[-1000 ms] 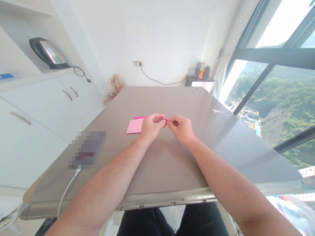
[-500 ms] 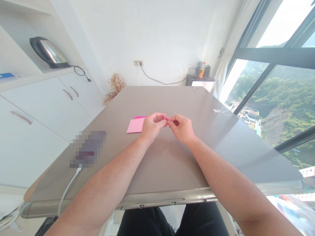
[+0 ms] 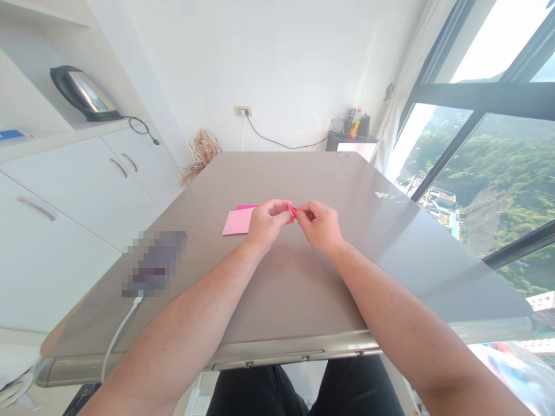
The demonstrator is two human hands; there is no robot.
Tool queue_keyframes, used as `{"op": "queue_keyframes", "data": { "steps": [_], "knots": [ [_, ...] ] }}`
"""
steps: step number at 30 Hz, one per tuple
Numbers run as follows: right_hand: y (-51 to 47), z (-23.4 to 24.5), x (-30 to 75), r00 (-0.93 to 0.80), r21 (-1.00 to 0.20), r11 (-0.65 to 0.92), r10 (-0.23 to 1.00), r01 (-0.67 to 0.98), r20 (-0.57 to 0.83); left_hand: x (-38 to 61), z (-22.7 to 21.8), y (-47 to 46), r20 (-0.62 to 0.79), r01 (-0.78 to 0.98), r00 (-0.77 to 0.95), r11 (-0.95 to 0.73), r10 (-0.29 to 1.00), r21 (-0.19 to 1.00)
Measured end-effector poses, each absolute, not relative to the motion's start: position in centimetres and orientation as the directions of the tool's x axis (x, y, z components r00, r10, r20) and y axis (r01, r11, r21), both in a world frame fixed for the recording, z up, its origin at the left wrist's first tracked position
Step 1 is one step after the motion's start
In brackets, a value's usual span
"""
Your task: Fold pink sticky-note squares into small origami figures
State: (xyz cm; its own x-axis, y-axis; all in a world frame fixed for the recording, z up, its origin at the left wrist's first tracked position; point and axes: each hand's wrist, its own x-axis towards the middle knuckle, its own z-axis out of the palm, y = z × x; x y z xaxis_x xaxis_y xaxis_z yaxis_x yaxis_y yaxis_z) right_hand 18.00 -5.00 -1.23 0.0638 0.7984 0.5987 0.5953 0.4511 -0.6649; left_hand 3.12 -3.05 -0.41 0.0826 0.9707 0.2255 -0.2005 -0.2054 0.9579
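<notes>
Between my two hands is a small folded piece of pink paper [image 3: 292, 211], held just above the middle of the table. My left hand [image 3: 269, 222] is closed on its left side, thumb on the near face. The fingertips of my right hand [image 3: 318, 224] pinch its right edge. Much of the paper is hidden behind my fingers. Left of my left hand lie light pink paper sheets [image 3: 236, 222], with a darker pink sheet [image 3: 246, 207] showing behind them.
The grey-brown table [image 3: 286, 289] fills the middle. A blurred-out dark device [image 3: 156, 263] with a white cable [image 3: 119, 329] lies at the left. An electric kettle [image 3: 89, 95] stands in the left shelf. A small cabinet with bottles [image 3: 354, 124] stands beyond the table, a window at the right.
The folded pink paper has opened slightly between my fingers and shows more of its surface. Both hands stay in nearly the same place.
</notes>
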Motion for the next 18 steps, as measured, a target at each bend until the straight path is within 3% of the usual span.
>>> {"op": "queue_keyframes", "data": {
  "steps": [18],
  "knots": [
    [-5.35,-0.84,17.85,0.044,-0.702,0.43,0.836,0.567,0.548,2.94,-0.79,-2.88,0.25,-0.218,0.088,-0.226,0.964,0.95]
  ]
}}
